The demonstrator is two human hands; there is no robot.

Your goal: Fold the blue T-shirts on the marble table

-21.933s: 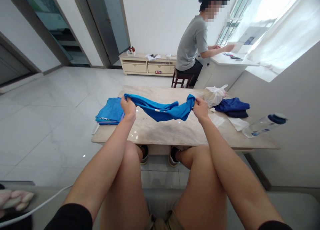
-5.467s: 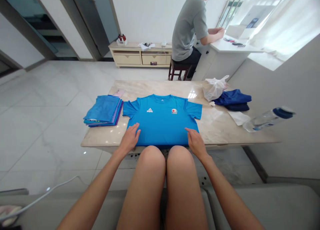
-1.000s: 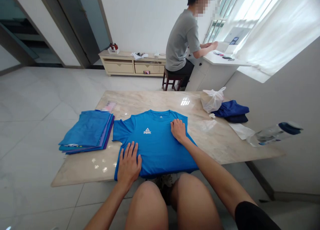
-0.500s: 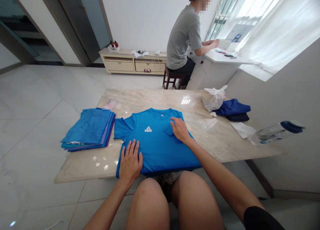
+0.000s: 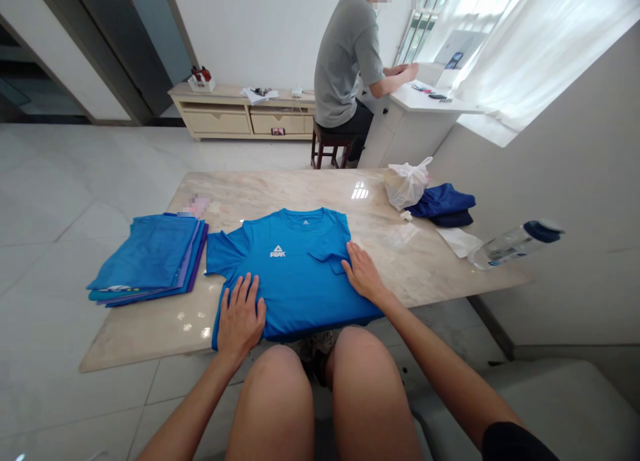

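A blue T-shirt (image 5: 295, 281) with a white chest logo lies spread on the marble-patterned table (image 5: 430, 274), its collar away from me and its hem over the near edge. The sleeve on the right is folded inward across the chest; the left one sticks out sideways. My left hand (image 5: 242, 317) rests flat on the shirt's lower left side, fingers extended. My right hand (image 5: 364, 271) lies at the shirt's right edge beside the folded sleeve, fingers stretched out. Left of the shirt sits a stack of folded clothes (image 5: 145, 254) in blue and purple.
At the table's right stand a white plastic bag (image 5: 407, 184), dark blue cloth (image 5: 445, 204), white paper (image 5: 457, 241) and a clear water bottle (image 5: 515, 244) with a blue lid. Beyond, a person in grey (image 5: 345, 61) sits on a stool (image 5: 330, 141) near a low cabinet (image 5: 225, 117).
My right hand has slid off the folded sleeve to the shirt's right edge. The sleeve now lies flatter across the chest. My left hand stays on the shirt; the whole view has shifted.
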